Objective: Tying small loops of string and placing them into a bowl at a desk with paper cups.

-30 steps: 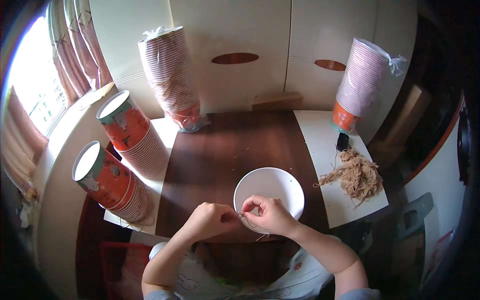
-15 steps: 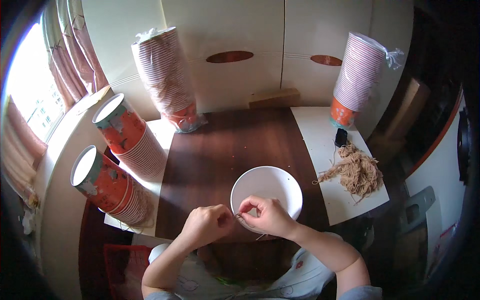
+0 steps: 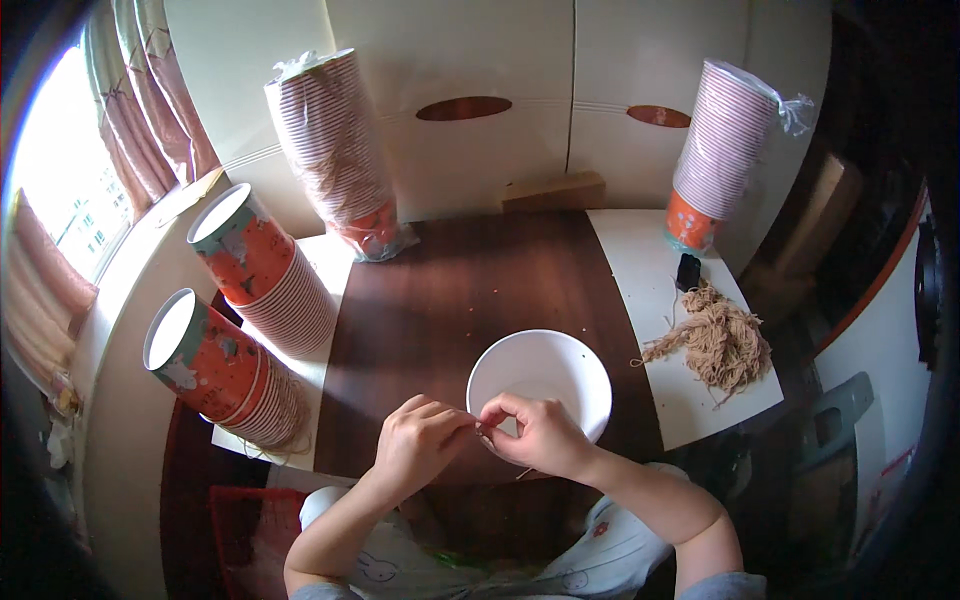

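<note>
Strand [image 3: 480, 429], barely visible, is sitting in the right hand [image 3: 540, 437], between pinched thumb and forefinger, by a white bowl [image 3: 545, 365]; whether the adjoining left hand [image 3: 420, 442] is gripping too, I cannot tell.

Open tabletop [image 3: 450, 290] ahead, bowl [image 3: 550, 365] by right hand [image 3: 540, 437], cup stacks [image 3: 285, 300] (tall) flanking

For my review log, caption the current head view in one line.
Left hand and right hand held close together by a white container, with tan yarn to the right.
</note>
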`<state>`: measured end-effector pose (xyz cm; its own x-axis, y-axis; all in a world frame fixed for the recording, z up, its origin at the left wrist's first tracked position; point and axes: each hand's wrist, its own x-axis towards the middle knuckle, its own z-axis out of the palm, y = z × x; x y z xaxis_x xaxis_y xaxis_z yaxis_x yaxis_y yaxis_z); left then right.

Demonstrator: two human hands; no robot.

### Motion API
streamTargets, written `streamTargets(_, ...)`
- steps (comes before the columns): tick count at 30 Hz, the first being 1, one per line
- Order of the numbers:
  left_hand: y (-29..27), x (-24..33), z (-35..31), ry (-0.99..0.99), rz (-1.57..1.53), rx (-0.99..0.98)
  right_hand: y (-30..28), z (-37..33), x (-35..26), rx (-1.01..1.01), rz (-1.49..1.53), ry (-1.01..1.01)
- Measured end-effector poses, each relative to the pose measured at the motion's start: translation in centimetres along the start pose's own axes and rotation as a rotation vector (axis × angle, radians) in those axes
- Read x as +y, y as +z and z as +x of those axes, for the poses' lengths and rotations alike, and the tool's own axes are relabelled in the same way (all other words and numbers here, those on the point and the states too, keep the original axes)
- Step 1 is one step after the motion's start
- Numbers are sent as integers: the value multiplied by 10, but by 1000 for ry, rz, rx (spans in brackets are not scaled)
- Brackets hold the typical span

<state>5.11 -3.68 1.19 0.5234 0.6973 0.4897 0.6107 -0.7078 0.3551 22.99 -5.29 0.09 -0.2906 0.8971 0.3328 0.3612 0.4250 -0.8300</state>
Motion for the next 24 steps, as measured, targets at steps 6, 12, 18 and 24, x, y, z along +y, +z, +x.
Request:
streamTargets(6, 1, 4, -2, -304, -323, -72, -3, 0, -5, -45, -2, 102)
streamTargets(12, 2, -4, -8, -493, -690, -193, -2, -1, -5, -23, -23, 84)
streamTargets(18, 3, 5, -3, -505, -548, -174, 1, -3, 1, 20, -80, 24)
streamTargets(24, 12, -10, -10, -342, -549, -177, 2, -2, 1, 23, -144, -35)
